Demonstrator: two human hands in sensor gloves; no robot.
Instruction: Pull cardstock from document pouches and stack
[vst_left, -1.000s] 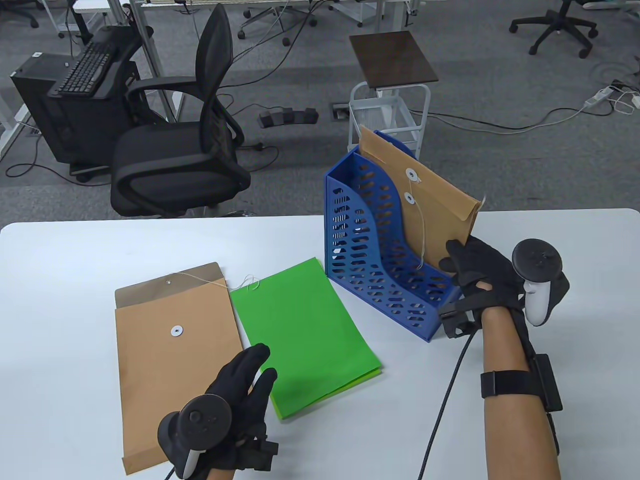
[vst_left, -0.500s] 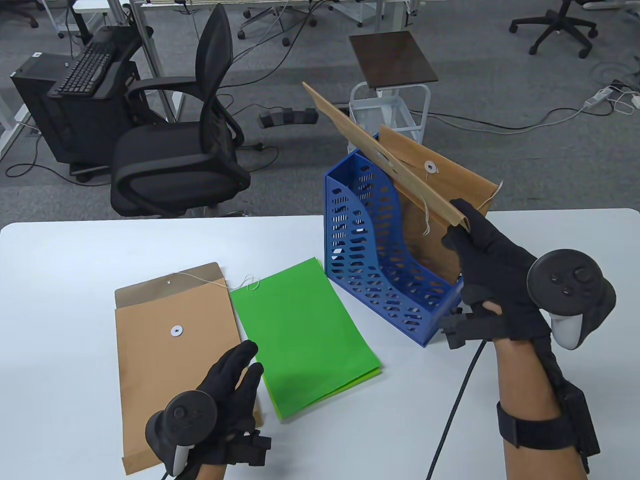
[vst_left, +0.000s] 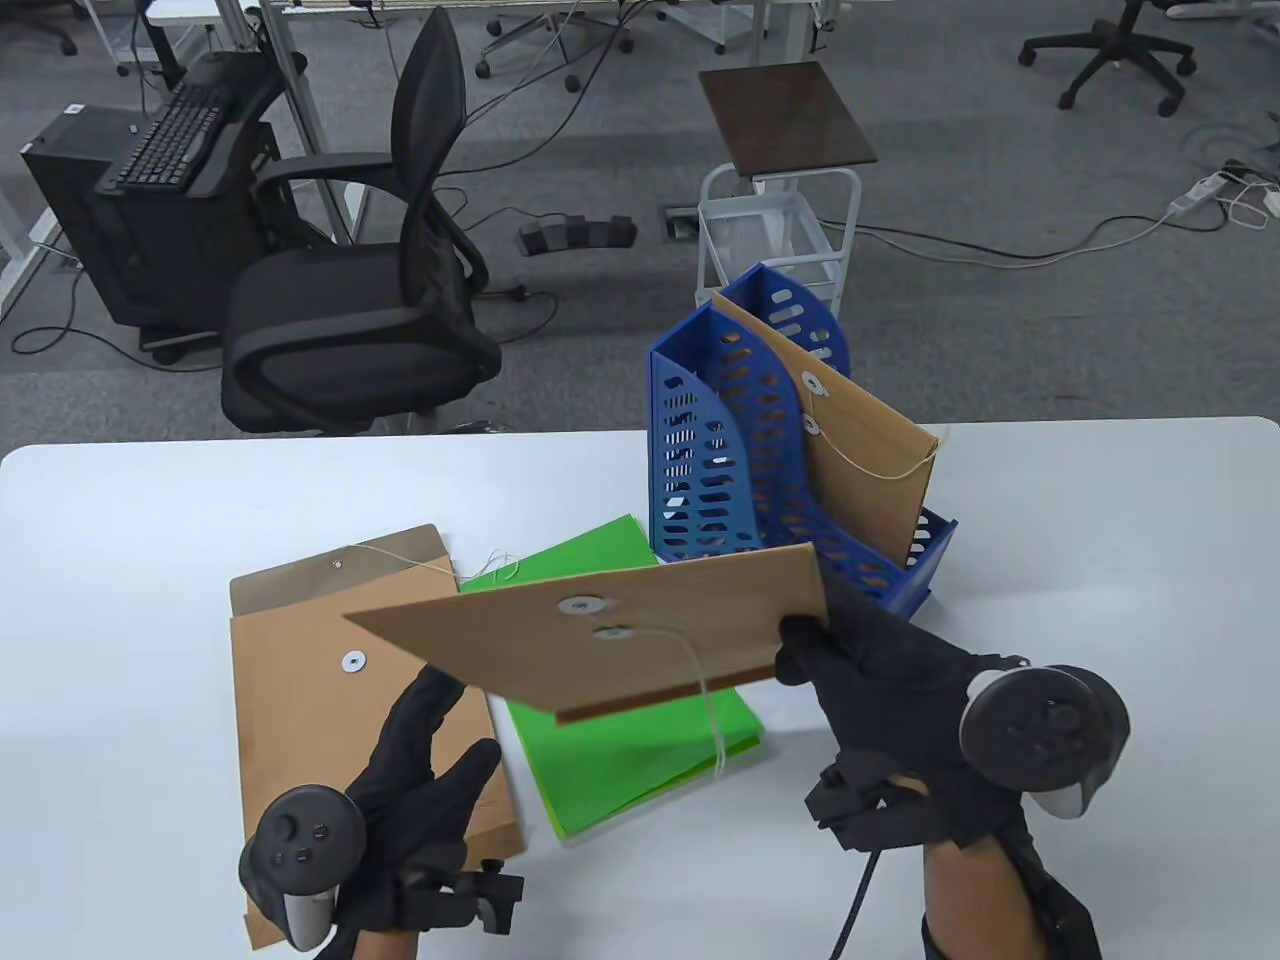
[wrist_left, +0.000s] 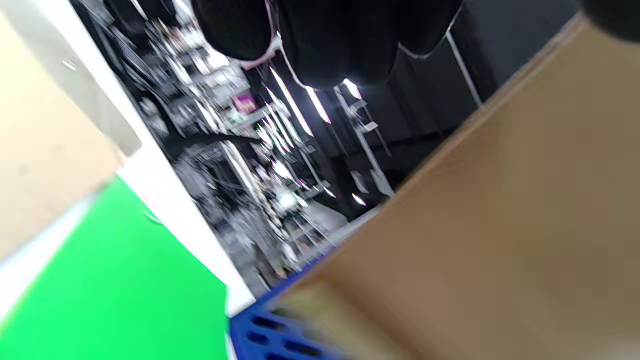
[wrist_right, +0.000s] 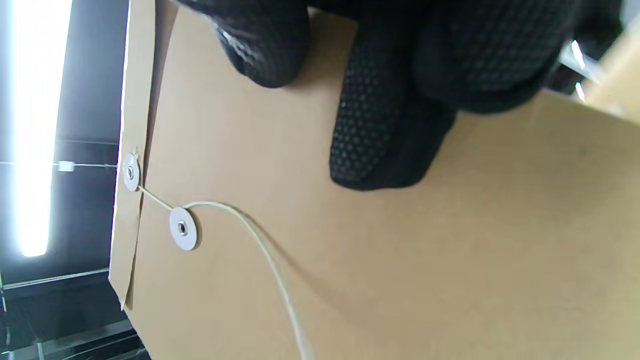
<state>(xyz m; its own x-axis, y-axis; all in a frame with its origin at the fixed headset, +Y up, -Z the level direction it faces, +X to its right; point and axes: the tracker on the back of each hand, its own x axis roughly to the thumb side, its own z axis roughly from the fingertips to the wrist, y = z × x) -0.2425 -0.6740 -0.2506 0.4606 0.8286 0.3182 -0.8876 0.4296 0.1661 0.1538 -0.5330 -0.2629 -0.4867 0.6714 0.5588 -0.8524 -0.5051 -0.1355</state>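
My right hand (vst_left: 880, 680) grips a brown string-tie pouch (vst_left: 620, 640) by its right edge and holds it flat in the air above the green cardstock stack (vst_left: 640, 760). The right wrist view shows my fingers (wrist_right: 370, 135) on the pouch (wrist_right: 400, 260), its string hanging loose. My left hand (vst_left: 420, 760) is open, fingers spread, just under the pouch's left end and over an empty brown pouch (vst_left: 330, 720) lying flat on the table. Another pouch (vst_left: 870, 460) stands in the blue file holder (vst_left: 720, 470).
The white table (vst_left: 140, 600) carries everything; its far edge is behind the file holder. A black office chair (vst_left: 370, 300) and a small cart (vst_left: 780, 200) stand beyond the table. The left wrist view is blurred, showing green cardstock (wrist_left: 110, 290) and the pouch's underside (wrist_left: 500, 240).
My right hand lifted a pouch out of the blue file holder and carried it down and left over the green cardstock. My left hand rose and opened under it.
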